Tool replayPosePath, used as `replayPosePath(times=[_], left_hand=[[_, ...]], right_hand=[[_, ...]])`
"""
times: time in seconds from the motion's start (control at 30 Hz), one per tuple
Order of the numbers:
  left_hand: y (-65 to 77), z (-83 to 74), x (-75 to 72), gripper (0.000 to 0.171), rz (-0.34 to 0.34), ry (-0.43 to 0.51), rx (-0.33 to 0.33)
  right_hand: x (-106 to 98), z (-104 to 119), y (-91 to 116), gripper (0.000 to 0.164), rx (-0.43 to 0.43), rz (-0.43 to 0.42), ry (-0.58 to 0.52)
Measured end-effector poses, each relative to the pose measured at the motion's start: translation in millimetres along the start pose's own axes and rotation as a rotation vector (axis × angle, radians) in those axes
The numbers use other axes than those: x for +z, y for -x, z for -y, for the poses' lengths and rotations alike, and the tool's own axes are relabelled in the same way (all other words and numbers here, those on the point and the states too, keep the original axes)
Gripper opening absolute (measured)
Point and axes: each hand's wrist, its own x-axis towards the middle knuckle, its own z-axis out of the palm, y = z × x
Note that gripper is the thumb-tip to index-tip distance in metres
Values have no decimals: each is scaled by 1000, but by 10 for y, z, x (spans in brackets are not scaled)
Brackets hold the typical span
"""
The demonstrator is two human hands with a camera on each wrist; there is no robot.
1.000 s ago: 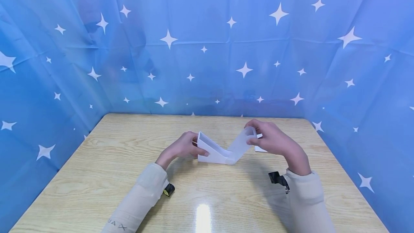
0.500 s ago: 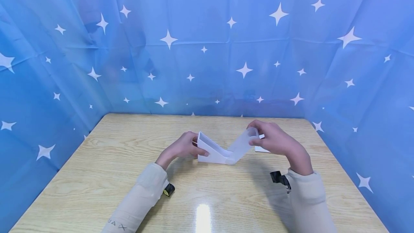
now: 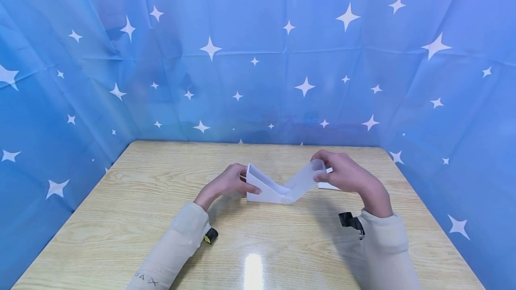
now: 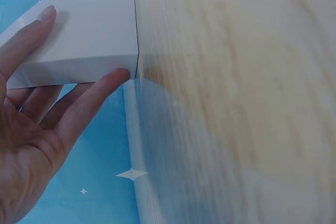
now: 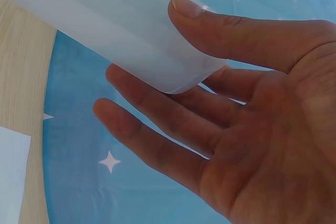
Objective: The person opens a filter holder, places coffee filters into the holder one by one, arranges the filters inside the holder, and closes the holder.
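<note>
A white wedge-shaped holder with an open slanted top stands on the table. My left hand grips its tall end; in the left wrist view the thumb lies on the holder's side wall and the fingers wrap the end face. A translucent frosted plastic sleeve slants up to the right from the holder's low end, the two meeting in a V. My right hand pinches the sleeve's raised end. In the right wrist view the thumb is on one side of the sleeve and the fingers beneath.
A flat white piece lies on the wooden table behind the right hand, partly hidden by it. A blue star-patterned curtain borders the table at the back and sides. Black wrist devices hang below both sleeves.
The right hand has moved slightly to the right and down, tilting the sleeve's raised end the same way. The left hand and the holder have stayed in place.
</note>
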Motion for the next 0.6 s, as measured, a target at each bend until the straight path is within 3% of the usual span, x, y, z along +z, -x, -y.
replayPosePath(times=[0.6], left_hand=[[1,7,-5,34,-3,-3,7]], right_hand=[[-27,-29,8,35,4,22,10]])
